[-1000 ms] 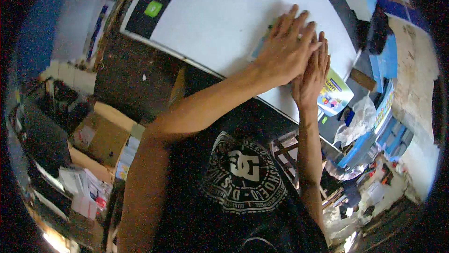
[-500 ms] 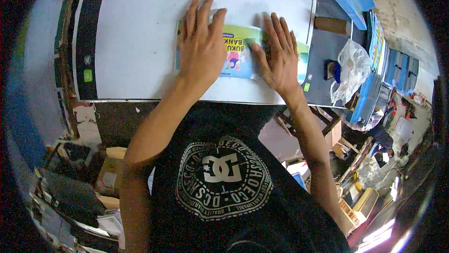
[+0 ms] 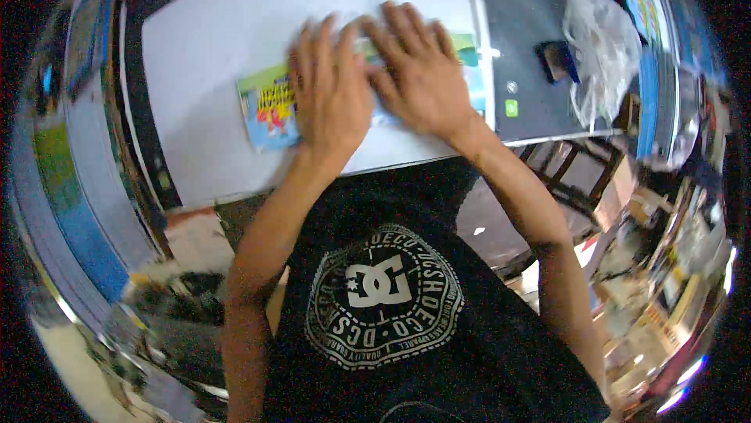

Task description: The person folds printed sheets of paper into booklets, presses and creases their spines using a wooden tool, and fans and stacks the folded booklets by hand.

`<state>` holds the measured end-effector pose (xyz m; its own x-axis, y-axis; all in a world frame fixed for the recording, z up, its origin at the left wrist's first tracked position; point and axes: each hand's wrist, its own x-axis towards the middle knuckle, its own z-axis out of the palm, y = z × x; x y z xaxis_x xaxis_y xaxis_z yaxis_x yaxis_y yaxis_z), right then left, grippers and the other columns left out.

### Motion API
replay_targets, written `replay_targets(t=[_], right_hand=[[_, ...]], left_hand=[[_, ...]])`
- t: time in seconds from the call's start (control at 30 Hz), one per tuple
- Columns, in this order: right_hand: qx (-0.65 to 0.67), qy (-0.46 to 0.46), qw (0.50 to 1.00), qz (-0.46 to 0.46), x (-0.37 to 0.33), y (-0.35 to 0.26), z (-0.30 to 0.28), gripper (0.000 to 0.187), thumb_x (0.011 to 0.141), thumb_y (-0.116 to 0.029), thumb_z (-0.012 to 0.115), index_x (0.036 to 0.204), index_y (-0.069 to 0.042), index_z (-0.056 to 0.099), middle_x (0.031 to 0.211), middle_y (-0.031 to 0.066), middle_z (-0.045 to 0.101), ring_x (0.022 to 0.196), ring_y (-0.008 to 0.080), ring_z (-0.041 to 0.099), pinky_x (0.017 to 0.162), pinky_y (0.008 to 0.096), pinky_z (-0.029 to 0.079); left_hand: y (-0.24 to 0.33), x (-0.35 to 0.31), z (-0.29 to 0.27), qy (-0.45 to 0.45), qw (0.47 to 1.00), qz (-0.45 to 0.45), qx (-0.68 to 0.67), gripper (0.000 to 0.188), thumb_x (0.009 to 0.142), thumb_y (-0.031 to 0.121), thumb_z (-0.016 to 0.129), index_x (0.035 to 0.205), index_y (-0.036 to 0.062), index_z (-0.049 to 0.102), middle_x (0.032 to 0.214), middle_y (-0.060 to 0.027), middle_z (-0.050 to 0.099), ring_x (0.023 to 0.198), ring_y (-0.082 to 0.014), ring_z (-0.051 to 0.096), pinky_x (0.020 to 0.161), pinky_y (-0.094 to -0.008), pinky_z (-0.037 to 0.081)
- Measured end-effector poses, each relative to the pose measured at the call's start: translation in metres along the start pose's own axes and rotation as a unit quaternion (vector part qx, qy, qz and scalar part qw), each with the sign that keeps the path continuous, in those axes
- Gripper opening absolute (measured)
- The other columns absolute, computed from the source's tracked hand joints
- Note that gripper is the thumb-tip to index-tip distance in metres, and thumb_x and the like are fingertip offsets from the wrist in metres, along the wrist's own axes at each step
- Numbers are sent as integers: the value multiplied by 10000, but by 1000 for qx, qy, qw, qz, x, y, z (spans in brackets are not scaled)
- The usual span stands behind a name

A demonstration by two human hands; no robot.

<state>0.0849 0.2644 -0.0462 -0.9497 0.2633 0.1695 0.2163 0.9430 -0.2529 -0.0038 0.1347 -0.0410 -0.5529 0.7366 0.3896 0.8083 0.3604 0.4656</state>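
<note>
On the white worktop (image 3: 211,47), a colourful printed booklet (image 3: 270,110) is lying flat while both hands are pressing on it: the left hand (image 3: 332,98) and the right hand (image 3: 418,79) are resting palm-down, fingers spread wide, touching side by side. A clear plastic bag (image 3: 602,47) is sitting well apart on the right.

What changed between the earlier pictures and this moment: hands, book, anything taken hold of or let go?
The hands drew together: half a second ago they lay apart on the colourful book; now the left hand and right hand press side by side, fingers nearly touching, covering more of its middle. Nothing was lifted or let go. The book stays flat on the white sheet, and the plastic bag is unmoved.
</note>
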Motion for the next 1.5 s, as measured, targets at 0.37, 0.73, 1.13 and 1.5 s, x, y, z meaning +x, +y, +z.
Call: replay_targets(t=[0.37, 0.73, 1.13, 1.5], right_hand=[[302, 237, 923, -41, -7, -13, -19, 713, 901, -468, 611, 1461, -61, 441, 1558, 166, 384, 1458, 339, 345, 1149, 565, 302], [403, 237, 869, -163, -25, 9, -6, 1081, 647, -752, 724, 1511, -191, 397, 1585, 177, 335, 1459, 335, 330, 1169, 561, 240], [468, 186, 852, -146, -15, 9, -31, 1106, 691, -802, 638, 1456, -36, 415, 1486, 228, 430, 1416, 398, 368, 1104, 615, 332], [392, 230, 887, -87, -20, 16, -14, 1166, 728, -813, 616, 1536, -36, 295, 1591, 205, 313, 1468, 385, 313, 1178, 584, 239]], left_hand=[[-21, -12, 34, -77, 997, 2, 30, 327, 989, 251, 547, 1204, 5, 564, 1153, -190, 594, 1114, -392, 548, 953, -515, 420], [-11, -18, 38, -49, 993, 37, 103, 440, 1007, 305, 515, 1328, 6, 483, 1306, -206, 517, 1229, -384, 498, 1044, -498, 398], [-25, -32, 34, 3, 954, 97, 283, 572, 1026, 364, 481, 1465, 8, 395, 1473, -223, 432, 1355, -374, 443, 1145, -479, 373], [5, -6, 21, 1, 985, 35, 171, 438, 1019, 333, 513, 1307, 4, 494, 1281, -203, 518, 1203, -382, 501, 1022, -495, 401]])
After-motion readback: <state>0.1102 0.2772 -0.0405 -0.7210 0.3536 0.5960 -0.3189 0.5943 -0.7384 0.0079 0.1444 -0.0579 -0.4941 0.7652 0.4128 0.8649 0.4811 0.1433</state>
